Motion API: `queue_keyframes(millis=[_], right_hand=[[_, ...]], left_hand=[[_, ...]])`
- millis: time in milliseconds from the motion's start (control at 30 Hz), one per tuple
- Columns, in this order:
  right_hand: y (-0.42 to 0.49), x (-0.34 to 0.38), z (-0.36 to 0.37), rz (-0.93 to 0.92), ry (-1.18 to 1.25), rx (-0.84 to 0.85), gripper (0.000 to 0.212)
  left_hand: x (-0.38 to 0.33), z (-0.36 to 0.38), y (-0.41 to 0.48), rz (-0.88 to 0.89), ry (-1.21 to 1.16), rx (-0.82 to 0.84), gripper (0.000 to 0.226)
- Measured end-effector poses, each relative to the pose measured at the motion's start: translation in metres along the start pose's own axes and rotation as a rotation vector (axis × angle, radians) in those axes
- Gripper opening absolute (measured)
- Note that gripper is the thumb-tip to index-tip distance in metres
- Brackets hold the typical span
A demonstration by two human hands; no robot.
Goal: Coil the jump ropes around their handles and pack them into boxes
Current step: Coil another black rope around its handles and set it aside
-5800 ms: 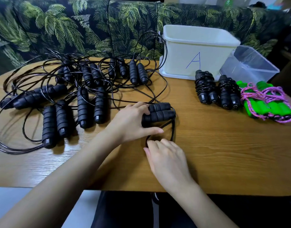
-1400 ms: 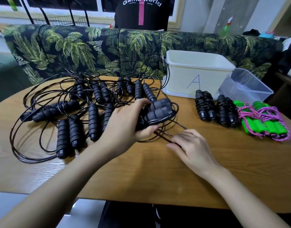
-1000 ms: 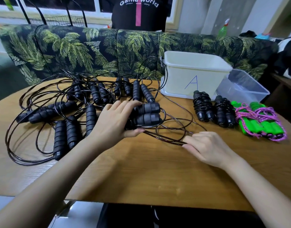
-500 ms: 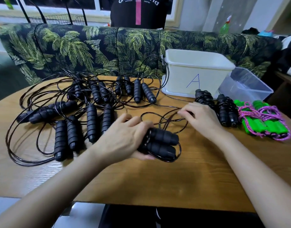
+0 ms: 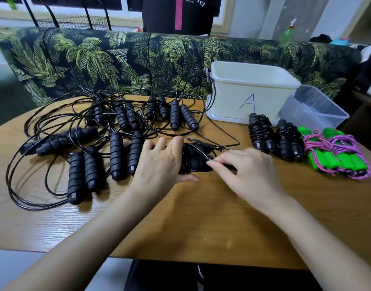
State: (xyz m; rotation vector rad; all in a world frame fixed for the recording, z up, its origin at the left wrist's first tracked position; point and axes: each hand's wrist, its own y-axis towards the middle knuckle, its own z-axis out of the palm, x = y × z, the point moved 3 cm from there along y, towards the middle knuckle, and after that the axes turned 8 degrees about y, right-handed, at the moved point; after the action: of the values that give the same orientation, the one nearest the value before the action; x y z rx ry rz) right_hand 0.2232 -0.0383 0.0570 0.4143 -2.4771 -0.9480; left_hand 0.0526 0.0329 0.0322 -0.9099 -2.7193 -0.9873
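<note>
In the head view, our left hand (image 5: 159,162) grips a pair of black handles (image 5: 194,160) near the middle of the wooden table (image 5: 201,223), fingers over the top and thumb underneath. Our right hand (image 5: 249,171) pinches their black cord (image 5: 202,150) just beside the handles, fingertips pressed together. Uncoiled black ropes (image 5: 117,131) sprawl to the left. To the right lie two coiled black ropes (image 5: 262,133) and green-handled ropes (image 5: 337,158). Behind these stand a white box marked A (image 5: 251,91) and a clear box (image 5: 312,110).
</note>
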Motion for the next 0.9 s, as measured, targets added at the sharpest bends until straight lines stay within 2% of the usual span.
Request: queue_keyframes(millis=[133,267,433,600,833,900], right_hand=[[-0.023,-0.004,-0.002,-0.016,-0.043,0.051,0.034],[-0.036,0.002,-0.005,-0.105,-0.161,0.014,0.032],[-0.046,0.002,0.004,-0.174,-0.235,0.029,0.033],[-0.054,-0.003,0.026,-0.224,-0.276,0.056,0.028],[-0.053,0.007,0.061,-0.293,-0.341,0.002,0.03],[-0.052,0.006,0.061,-0.313,-0.346,-0.008,0.031]], left_hand=[[0.003,-0.001,0.005,-0.092,0.013,0.065,0.092],[0.011,0.001,0.009,-0.202,-0.003,0.128,0.099],[0.02,-0.001,0.017,-0.305,-0.165,0.217,0.113],[0.021,-0.005,0.015,-0.28,-0.459,0.147,0.114],[0.004,-0.002,0.012,-0.283,-0.671,0.162,0.112],[0.005,-0.003,0.011,-0.252,-0.672,0.114,0.102]])
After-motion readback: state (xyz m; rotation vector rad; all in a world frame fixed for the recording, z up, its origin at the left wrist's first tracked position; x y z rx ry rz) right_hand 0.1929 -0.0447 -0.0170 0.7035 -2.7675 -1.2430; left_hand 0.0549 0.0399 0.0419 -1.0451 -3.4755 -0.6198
